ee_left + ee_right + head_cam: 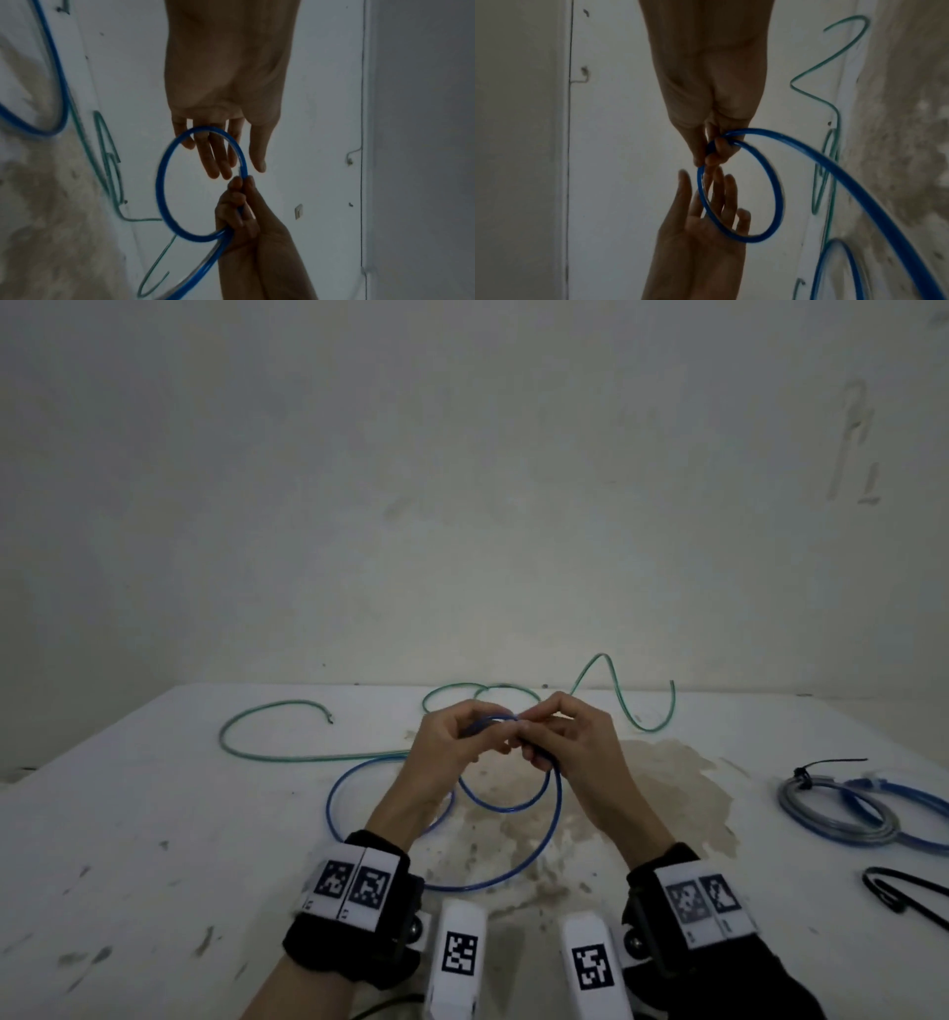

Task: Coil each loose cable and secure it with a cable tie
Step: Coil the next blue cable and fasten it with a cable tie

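Both hands work a blue cable [557, 814] above the middle of the white table [154, 814]. My right hand [560, 737] pinches a small raised loop of it [779, 194] where the strands cross. My left hand [462, 737] touches the loop's far side, its fingers [218, 158] nearly straight against the loop [160, 182]. The rest of the blue cable lies in wide loose curves under my wrists. A loose green cable [223, 739] sprawls along the back of the table.
At the right edge lies a coiled grey and blue cable bundle [842, 819] bound with a black cable tie [801, 775]. Loose black cable ties [893, 891] lie nearer me on the right. A brown stain covers the table's middle. A wall stands behind.
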